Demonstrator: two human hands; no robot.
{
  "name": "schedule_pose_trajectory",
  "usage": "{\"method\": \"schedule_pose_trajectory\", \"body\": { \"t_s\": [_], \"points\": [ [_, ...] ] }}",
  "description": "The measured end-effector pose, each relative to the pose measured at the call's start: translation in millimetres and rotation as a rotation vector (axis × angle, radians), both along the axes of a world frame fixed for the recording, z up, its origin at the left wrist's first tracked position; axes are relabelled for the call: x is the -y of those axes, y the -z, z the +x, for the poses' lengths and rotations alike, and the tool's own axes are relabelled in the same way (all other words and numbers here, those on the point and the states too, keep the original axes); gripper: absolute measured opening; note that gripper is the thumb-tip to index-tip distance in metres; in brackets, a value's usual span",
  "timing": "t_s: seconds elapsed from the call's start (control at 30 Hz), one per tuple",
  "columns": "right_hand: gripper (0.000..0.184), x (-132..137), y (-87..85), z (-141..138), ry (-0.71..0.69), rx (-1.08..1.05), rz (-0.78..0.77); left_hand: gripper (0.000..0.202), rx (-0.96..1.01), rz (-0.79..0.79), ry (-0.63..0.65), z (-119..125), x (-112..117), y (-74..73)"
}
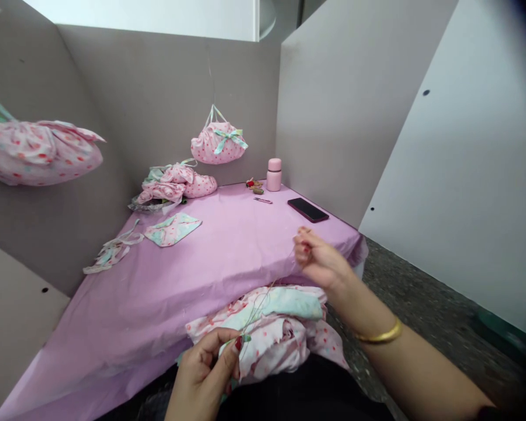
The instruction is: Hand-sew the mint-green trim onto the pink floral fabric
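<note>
Low at the front, my left hand (208, 362) pinches a narrow green-and-white edge of cloth between thumb and forefinger. Pink dotted and mint-green printed fabric (280, 333) lies bunched on my lap beside those fingers. A thin thread (256, 310) rises from the pinched cloth toward my right hand (318, 257), which is raised over the table's front edge with its fingers closed. The thread seems to end in that hand; whether a needle is there, I cannot make out, as the fingers are slightly blurred.
A pink cloth covers the table (241, 234). On it are a phone (308, 210), a pink bottle (274, 175), thread snips (263, 200), thread spools (258, 190), a folded fabric piece (173, 229), fabric ties (111, 254) and a fabric heap (175, 184). Sewn pouches (217, 143) hang by grey partitions.
</note>
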State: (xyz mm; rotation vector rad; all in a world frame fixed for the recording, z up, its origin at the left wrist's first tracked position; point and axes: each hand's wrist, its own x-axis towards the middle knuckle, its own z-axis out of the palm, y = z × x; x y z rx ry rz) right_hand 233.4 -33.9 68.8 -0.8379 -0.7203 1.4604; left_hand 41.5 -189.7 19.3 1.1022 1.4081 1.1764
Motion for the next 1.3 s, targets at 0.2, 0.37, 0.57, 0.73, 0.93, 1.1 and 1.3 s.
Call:
{"method": "schedule_pose_trajectory", "body": {
  "t_s": [0.2, 0.37, 0.57, 0.73, 0.93, 1.1, 1.3],
  "points": [
    [0.01, -48, -16.5, 39, 0.36, -0.001, 0.23, 0.032, 0.035, 0.001, -0.051, 0, 0, 3.3],
    [0.026, 14, 22.3, -4, -0.15, 0.197, 0.257, 0.035, 0.046, 0.001, -0.042, 1, -1, 0.6],
    [0.026, 47, 38.4, -30, -0.983, 0.526, 0.403, 0.038, 0.048, -0.014, -0.018, 0, 1, -0.7],
    [0.03, 4, 26.0, -3, -0.25, 0.886, 0.562, 0.038, 0.061, -0.015, -0.016, 0, 1, 1.0],
    [0.017, -36, 15.8, 21, 0.172, 1.058, 0.555, 0.035, 0.106, -0.042, -0.031, 2, -3, -0.2],
    [0.015, 2, 21.8, -9, -0.077, 1.097, 0.591, 0.034, 0.179, -0.072, -0.021, 2, -4, 2.2],
    [0.027, 51, 30.3, -28, -1.143, 0.6, 0.507, 0.027, 0.123, -0.037, -0.046, -2, -2, 4.3]
  ]
}}
